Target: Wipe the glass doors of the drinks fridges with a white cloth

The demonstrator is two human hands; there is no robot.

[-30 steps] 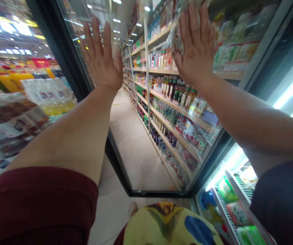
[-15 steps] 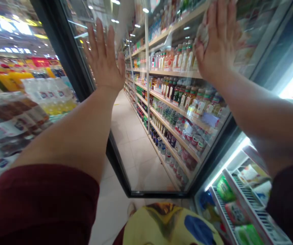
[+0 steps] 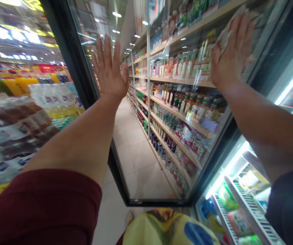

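An open glass fridge door (image 3: 141, 163) with a black frame stands in front of me. My left hand (image 3: 110, 73) lies flat on the glass near its left edge, with the fingers spread upward and nothing in it. Near the door's upper right, my right hand (image 3: 229, 56) is stretched flat over a pale cloth (image 3: 225, 34) and presses it against the glass. The cloth shows above and beside the fingers. Shelves of bottles appear in the glass.
The lit fridge interior (image 3: 240, 204) with wire shelves and packaged goods lies at the lower right. Wrapped packs of bottles (image 3: 21, 112) are stacked at the left. Tiled floor (image 3: 110, 217) shows below the door. My yellow patterned garment (image 3: 167, 228) fills the bottom edge.
My right hand has slid the cloth to the right and a little down across the glass. My left hand has stayed flat on the door.
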